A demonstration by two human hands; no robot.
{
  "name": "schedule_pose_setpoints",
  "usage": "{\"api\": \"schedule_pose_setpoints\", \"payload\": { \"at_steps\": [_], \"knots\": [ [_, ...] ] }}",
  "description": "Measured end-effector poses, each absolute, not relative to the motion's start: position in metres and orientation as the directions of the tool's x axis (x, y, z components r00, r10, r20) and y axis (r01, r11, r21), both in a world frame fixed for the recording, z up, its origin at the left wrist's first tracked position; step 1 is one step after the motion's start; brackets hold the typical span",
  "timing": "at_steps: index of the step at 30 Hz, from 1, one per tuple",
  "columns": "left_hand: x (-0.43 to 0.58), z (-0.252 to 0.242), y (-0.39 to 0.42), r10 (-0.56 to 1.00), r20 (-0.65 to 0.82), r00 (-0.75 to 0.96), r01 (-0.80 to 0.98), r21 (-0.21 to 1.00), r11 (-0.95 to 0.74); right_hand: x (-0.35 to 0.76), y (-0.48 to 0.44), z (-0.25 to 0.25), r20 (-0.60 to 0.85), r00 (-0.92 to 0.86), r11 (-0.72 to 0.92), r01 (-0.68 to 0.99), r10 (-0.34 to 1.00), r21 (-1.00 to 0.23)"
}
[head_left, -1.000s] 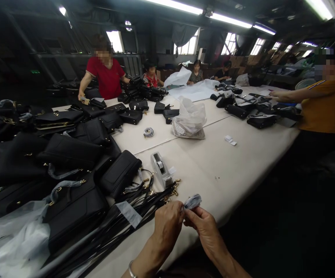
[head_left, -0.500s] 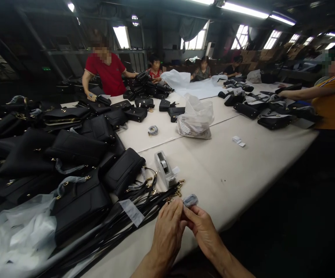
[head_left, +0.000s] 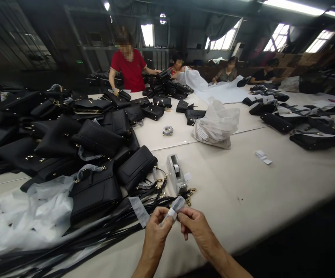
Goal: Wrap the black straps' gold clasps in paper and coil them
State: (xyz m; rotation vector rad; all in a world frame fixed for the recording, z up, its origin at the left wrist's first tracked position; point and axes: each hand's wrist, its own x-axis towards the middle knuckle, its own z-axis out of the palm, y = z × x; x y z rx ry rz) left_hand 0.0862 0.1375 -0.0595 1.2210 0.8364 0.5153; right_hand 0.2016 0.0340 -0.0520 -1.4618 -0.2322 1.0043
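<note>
Fingers of the left hand (head_left: 157, 227) pinch a plastic bundle (head_left: 179, 203) while the nearly closed right hand (head_left: 195, 224), grip unclear, apparently fastens its white band (head_left: 172, 213), which next needs pressing.

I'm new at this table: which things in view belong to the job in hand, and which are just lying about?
In the job:
bundle in left hand, right hand at its edge
probably tape dispenser
possibly straps and white slips

Apparently just lying about:
handbags
plastic bag
plastic wrap
</note>
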Motion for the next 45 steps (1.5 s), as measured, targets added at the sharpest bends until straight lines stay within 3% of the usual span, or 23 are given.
{"api": "schedule_pose_setpoints", "payload": {
  "at_steps": [3,6,12,21,28,36,45],
  "knots": [
    [0.082,-0.058,0.150,0.738,-0.408,0.537,-0.053,0.857,0.512,0.242,0.046,-0.059,-0.370,0.709,-0.228,-0.292,0.600,-0.929],
    [0.079,-0.053,0.158,0.715,-0.485,0.504,-0.158,0.762,0.628,0.284,0.062,-0.075,-0.306,0.804,-0.272,-0.186,0.511,-0.944],
    [0.078,-0.046,0.159,0.689,-0.540,0.483,-0.222,0.686,0.693,0.309,0.084,-0.112,-0.379,0.728,-0.376,-0.179,0.571,-0.909],
    [0.080,-0.041,0.165,0.638,-0.575,0.512,-0.264,0.601,0.754,0.293,0.063,-0.117,-0.350,0.769,-0.397,-0.137,0.535,-0.908],
    [0.082,-0.041,0.167,0.686,-0.500,0.528,-0.226,0.696,0.681,0.294,0.044,-0.126,-0.481,0.739,-0.600,-0.131,0.472,-0.789],
    [0.084,-0.048,0.173,0.773,-0.356,0.525,-0.141,0.859,0.492,0.237,0.057,-0.040,-0.336,0.491,-0.357,-0.052,0.804,-0.932],
    [0.082,-0.040,0.174,0.802,-0.241,0.546,-0.115,0.927,0.356,0.214,0.098,-0.040,-0.280,0.519,-0.384,0.101,0.807,-0.918]
  ]
}}
